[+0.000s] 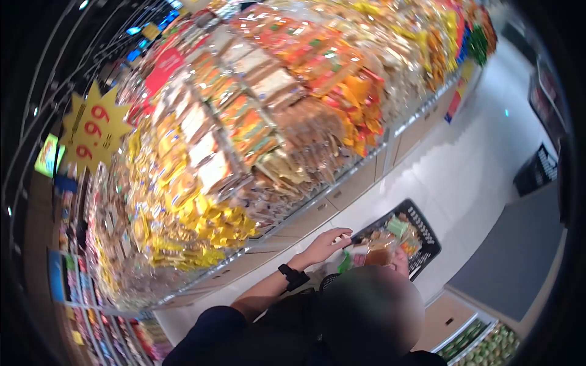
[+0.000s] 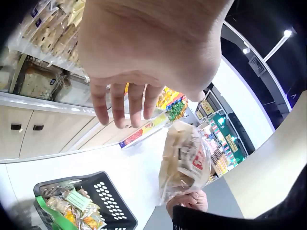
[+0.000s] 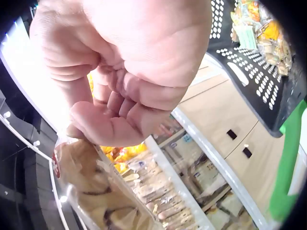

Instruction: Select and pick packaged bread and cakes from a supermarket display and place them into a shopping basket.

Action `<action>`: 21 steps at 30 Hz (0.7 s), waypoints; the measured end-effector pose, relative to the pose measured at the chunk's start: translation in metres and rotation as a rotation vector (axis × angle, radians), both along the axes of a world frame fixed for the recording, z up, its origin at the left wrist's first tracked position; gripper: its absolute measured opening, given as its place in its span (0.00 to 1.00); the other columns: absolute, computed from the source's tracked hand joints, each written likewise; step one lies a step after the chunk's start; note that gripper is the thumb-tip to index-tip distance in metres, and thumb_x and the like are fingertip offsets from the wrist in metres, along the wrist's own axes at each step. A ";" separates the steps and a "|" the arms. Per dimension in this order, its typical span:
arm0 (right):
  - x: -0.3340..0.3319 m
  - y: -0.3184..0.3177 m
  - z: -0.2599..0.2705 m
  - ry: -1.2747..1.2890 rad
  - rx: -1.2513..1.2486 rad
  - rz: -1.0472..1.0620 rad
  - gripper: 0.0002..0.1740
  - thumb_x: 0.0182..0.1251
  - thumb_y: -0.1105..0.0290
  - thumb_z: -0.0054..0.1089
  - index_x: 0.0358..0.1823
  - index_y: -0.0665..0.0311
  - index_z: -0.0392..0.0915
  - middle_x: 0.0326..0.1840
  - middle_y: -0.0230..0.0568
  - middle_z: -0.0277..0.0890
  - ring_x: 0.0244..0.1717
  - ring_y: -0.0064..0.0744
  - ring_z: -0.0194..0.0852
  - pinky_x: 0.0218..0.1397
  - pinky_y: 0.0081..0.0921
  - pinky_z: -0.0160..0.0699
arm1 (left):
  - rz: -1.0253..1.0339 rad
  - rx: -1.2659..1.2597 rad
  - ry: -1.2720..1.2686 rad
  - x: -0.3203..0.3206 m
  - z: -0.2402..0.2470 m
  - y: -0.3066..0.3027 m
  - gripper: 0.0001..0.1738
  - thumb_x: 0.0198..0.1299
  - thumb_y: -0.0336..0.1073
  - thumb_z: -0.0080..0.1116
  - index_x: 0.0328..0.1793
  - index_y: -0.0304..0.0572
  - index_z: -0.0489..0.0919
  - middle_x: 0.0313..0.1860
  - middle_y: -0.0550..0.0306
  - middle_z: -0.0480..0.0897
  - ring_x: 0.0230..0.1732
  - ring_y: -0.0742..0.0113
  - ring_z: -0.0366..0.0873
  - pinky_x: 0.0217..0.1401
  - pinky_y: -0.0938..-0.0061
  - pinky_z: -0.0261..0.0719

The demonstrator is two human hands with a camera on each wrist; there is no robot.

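A clear plastic bag of brown baked goods (image 2: 184, 160), with red and white print, is pinched at one end by my right hand (image 3: 127, 76), thumb against curled fingers. In the head view this bag overlaps the black shopping basket (image 1: 432, 241). My left hand (image 2: 148, 52) holds nothing, its fingers stretched out and slightly apart. In the head view the left hand (image 1: 326, 245) is beside the basket's near end, a black watch (image 1: 294, 277) on its wrist. Several packaged foods (image 2: 79, 208) lie inside the basket, which has a green handle (image 3: 287, 167).
A large display of packaged breads and snacks (image 1: 244, 122) rises ahead, above wooden cabinets (image 2: 53, 129). A yellow star-shaped price sign (image 1: 94, 128) reads 9.99. Pale floor (image 1: 470, 152) runs along the display. A grey-topped counter (image 1: 513, 256) stands at the right.
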State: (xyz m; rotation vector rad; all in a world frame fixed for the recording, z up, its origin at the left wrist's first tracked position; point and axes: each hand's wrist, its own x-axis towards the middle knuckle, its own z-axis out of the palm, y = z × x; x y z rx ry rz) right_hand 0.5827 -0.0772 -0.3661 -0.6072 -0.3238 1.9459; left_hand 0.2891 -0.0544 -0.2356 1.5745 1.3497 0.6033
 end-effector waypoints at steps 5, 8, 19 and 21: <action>-0.057 -0.011 0.044 -0.079 0.125 0.120 0.14 0.72 0.71 0.59 0.56 0.66 0.76 0.41 0.36 0.83 0.27 0.18 0.77 0.23 0.15 0.75 | -0.226 -0.077 -0.178 -0.028 0.024 -0.026 0.25 0.73 0.48 0.56 0.69 0.42 0.75 0.53 0.54 0.86 0.48 0.63 0.83 0.54 0.70 0.79; -0.101 -0.020 0.076 -0.204 0.191 0.144 0.12 0.72 0.69 0.60 0.53 0.65 0.76 0.41 0.35 0.83 0.27 0.17 0.77 0.23 0.14 0.73 | -0.285 -0.008 -0.101 -0.051 0.044 -0.047 0.28 0.68 0.49 0.63 0.67 0.41 0.76 0.44 0.52 0.87 0.44 0.65 0.84 0.50 0.67 0.81; -0.152 -0.076 0.002 -1.321 0.409 0.228 0.17 0.77 0.59 0.56 0.52 0.68 0.80 0.43 0.36 0.81 0.43 0.24 0.77 0.49 0.23 0.74 | 0.044 0.161 -0.215 -0.202 0.010 -0.121 0.33 0.55 0.58 0.73 0.52 0.36 0.77 0.41 0.43 0.86 0.45 0.56 0.87 0.50 0.64 0.81; -0.158 -0.117 -0.006 -1.512 0.327 0.332 0.27 0.71 0.51 0.63 0.58 0.68 0.79 0.44 0.46 0.84 0.45 0.34 0.80 0.51 0.33 0.76 | 0.149 0.094 -0.354 -0.227 0.001 -0.136 0.35 0.54 0.62 0.71 0.51 0.36 0.78 0.44 0.42 0.87 0.47 0.53 0.86 0.52 0.63 0.81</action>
